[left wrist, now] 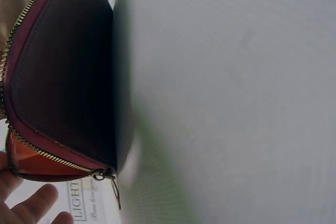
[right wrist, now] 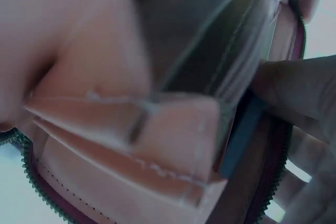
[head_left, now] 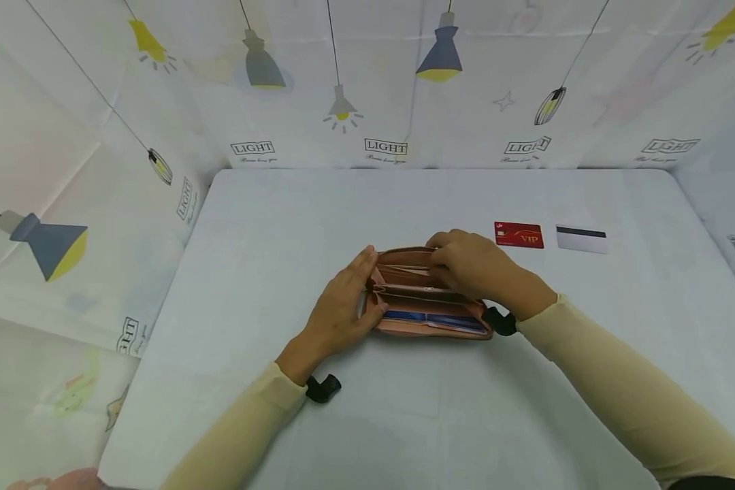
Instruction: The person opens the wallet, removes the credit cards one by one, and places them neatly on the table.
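Note:
An unzipped pink-brown wallet [head_left: 425, 330] stands spread on the white table, its compartments facing up. At its left end, my left hand [head_left: 343, 306] grips it, thumb on the near side and fingers toward the far side. My right hand [head_left: 474, 262] is at the far right part, with its fingers partly hidden by the wallet. In the right wrist view, the right thumb [right wrist: 299, 87] is inside against a dark blue-grey edge [right wrist: 244, 137], with other fingers outside the zipped rim. Blue cards [head_left: 404, 316] sit in the near pocket. The left wrist view shows the wallet's outer side [left wrist: 63, 72] and zipper.
A red VIP card [head_left: 518, 235] and a white card with a black stripe [head_left: 582, 239] lie on the table [head_left: 282, 224] to the right beyond the wallet. A lamp-printed cloth [head_left: 386, 116] hangs behind the table and along its sides.

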Demonstrator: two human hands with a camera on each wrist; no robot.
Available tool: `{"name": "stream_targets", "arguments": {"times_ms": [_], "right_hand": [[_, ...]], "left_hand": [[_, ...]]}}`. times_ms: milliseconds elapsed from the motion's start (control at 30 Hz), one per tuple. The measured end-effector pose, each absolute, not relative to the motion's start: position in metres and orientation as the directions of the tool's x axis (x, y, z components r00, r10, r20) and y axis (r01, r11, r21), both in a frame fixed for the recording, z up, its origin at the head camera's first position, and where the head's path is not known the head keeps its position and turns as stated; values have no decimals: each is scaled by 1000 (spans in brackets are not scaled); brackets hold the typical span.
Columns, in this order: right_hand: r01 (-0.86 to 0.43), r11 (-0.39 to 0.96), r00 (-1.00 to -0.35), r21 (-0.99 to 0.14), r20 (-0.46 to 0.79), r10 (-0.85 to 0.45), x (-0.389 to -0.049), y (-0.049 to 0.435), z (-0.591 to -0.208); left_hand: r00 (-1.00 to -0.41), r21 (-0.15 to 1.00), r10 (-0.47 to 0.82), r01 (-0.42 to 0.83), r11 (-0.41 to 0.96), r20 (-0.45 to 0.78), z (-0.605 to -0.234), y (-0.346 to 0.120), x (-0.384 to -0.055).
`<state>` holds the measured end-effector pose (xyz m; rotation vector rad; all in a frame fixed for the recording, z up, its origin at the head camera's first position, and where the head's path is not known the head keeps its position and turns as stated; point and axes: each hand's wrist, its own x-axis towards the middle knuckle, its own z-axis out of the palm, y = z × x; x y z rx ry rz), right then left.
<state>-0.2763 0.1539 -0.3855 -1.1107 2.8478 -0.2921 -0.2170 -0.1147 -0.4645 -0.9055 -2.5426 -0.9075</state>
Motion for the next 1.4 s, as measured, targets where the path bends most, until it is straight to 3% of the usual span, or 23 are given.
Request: {"name": "stream_targets", "arguments": {"times_ms": [133,433,700,867,1000,1133,1267,1400], "right_hand": [[-654,721,-749,-229,64,-659,-275,156,-382],[-574,664,-776,-479,60,-628,-279,171,-373],[-643,571,-754,-510,291,-589,-276,184,-349],[-556,578,-827,-597,322,-462,-276,201,-330],[-399,642,-916,-655,254,-310,-280,224,-320],[-266,721,-963,-640,147,-225,-291,256,-325],[-157,814,-980,-560,-11,-196,-302,283,-347],[-122,884,-957,-450,-183,-225,-310,294,-374]], "left_hand": [[-762,458,462,644,613,454,-464,-113,-216],[-769,462,469,637,617,434,-463,-112,-215],[-758,450,472,649,613,450,-462,-111,-216],[-754,451,477,654,608,451,-462,-111,-217],[-762,454,474,645,615,441,-462,-111,-217],[-770,456,468,636,622,435,-463,-111,-217],[-774,459,466,631,625,429,-463,-112,-217],[-778,469,461,627,622,428,-462,-113,-217]]}}
